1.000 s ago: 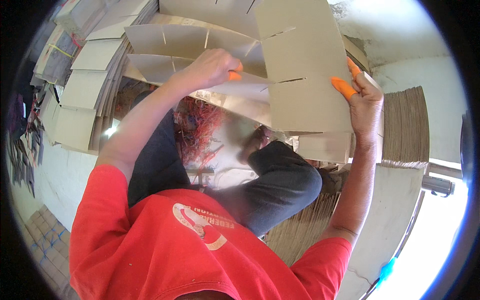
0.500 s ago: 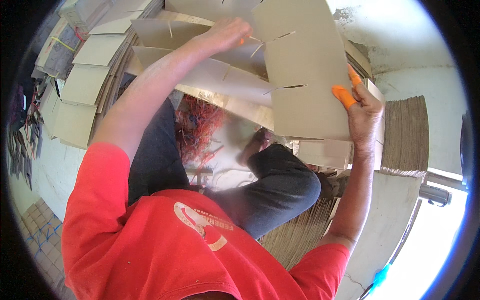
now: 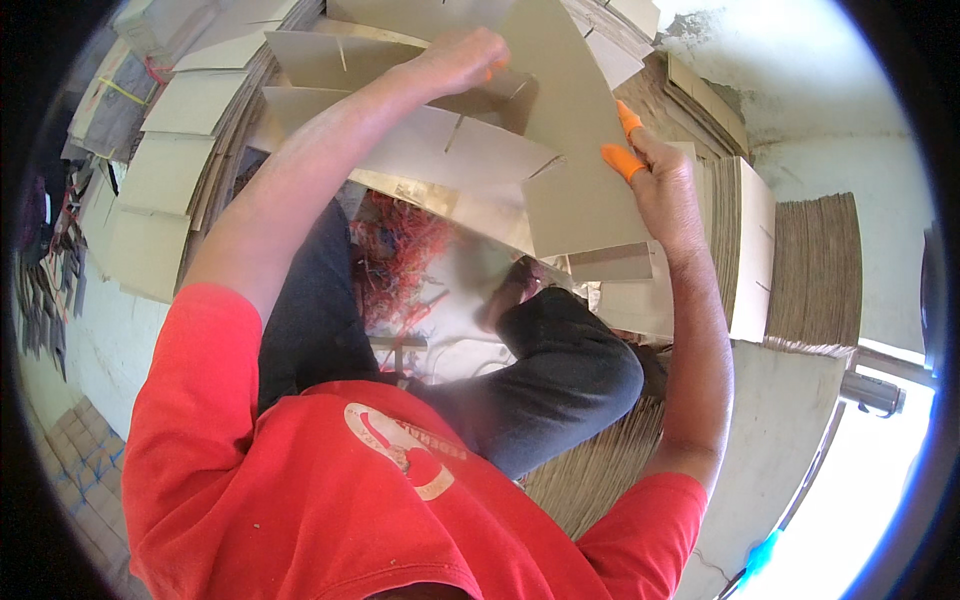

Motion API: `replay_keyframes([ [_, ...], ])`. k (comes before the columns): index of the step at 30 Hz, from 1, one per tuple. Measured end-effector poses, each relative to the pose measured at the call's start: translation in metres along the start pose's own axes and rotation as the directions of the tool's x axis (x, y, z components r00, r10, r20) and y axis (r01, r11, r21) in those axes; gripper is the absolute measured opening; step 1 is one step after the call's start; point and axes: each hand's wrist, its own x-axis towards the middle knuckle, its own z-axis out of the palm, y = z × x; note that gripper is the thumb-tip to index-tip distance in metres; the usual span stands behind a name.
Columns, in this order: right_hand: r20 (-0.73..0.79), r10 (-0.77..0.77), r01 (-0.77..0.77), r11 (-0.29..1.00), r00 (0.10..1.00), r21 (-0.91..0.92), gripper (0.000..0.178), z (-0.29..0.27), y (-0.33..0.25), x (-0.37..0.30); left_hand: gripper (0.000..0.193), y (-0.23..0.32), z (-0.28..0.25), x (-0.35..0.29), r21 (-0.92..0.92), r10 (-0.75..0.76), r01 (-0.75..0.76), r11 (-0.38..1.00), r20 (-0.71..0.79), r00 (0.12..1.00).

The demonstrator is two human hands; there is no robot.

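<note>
A large slotted cardboard partition sheet (image 3: pixel 570 130) stands tilted across several other slotted strips, such as the front strip (image 3: pixel 400 132). My right hand (image 3: pixel 662 195) grips its right edge, with orange finger covers on the thumb and a finger. My left hand (image 3: pixel 462 62) is closed at the sheet's upper left, near where the pieces cross. An orange cover shows at its fingertips, which are partly hidden; it seems to pinch a cardboard strip. The front strip meets the big sheet's left edge at a slot, though how deeply they interlock is unclear.
Cardboard stacks stand at the right (image 3: pixel 815 270) and far left (image 3: pixel 170 160). More sheets (image 3: pixel 752 250) stand upright beyond my right wrist. Below the work surface's wooden edge (image 3: pixel 440 207) lies a tangle of red strips (image 3: pixel 400 245), near my legs. A wall (image 3: pixel 830 90) rises at the back right.
My right hand has moved left and slightly up, swinging the large sheet leftward so it is seen more edge-on. Stacks behind it have come into view. My left hand has barely moved.
</note>
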Motion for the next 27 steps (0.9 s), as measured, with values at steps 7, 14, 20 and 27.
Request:
replay_keyframes([
  [7,-0.060,-0.175,0.176,0.984,0.983,0.004,0.026,0.005,0.012,0.008,0.012,0.006,-0.004,0.014,0.019,-0.046,0.044,0.999,0.126,0.991],
  [14,0.118,-0.028,0.032,0.999,0.993,-0.032,0.038,-0.017,-0.015,0.022,0.022,0.018,-0.016,-0.006,0.085,-0.028,0.034,0.996,-0.071,0.997],
  [20,-0.015,-0.115,0.113,0.991,0.993,-0.073,0.035,-0.004,-0.006,0.021,0.020,0.065,-0.027,-0.051,0.020,-0.033,0.029,0.999,0.271,0.962],
  [27,0.201,-0.138,0.181,0.959,0.970,-0.216,0.024,0.043,0.014,0.008,0.013,0.075,-0.005,-0.046,-0.038,0.021,-0.013,0.999,0.225,0.974],
])
